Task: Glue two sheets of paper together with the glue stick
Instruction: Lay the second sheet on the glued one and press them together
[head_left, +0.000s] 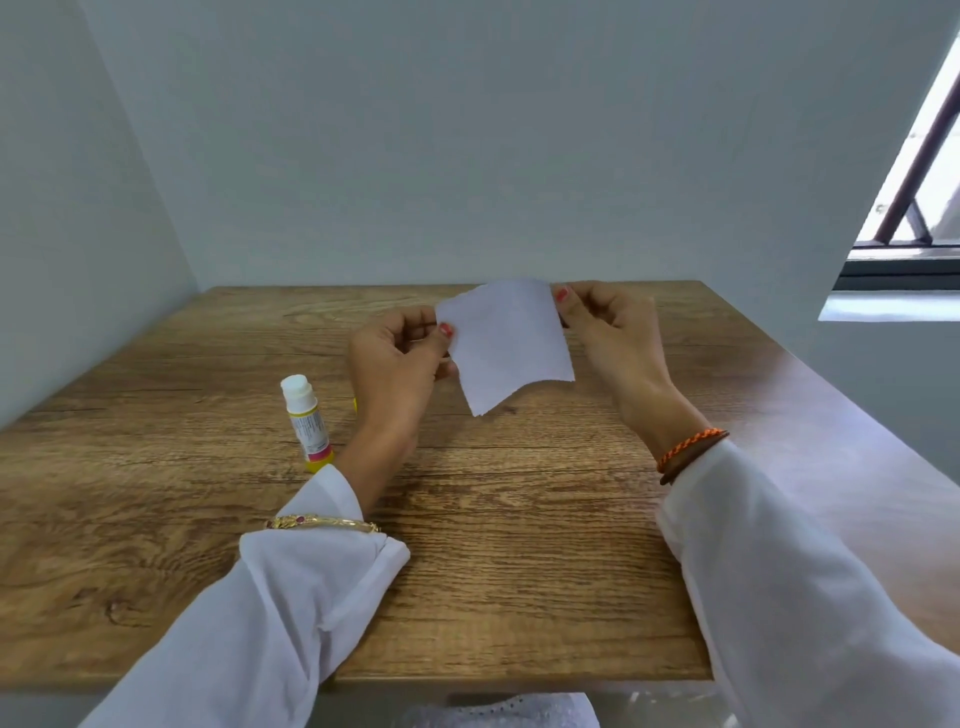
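I hold the white paper (506, 343) raised above the wooden table (519, 545), my left hand (395, 364) pinching its left edge and my right hand (613, 338) pinching its upper right corner, thumbs in front. Whether it is one sheet or two, I cannot tell. The uncapped glue stick (307, 423) stands on the table, just left of my left wrist.

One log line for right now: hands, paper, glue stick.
left hand: pinches paper | right hand: pinches paper, above table | glue stick: uncapped, upright
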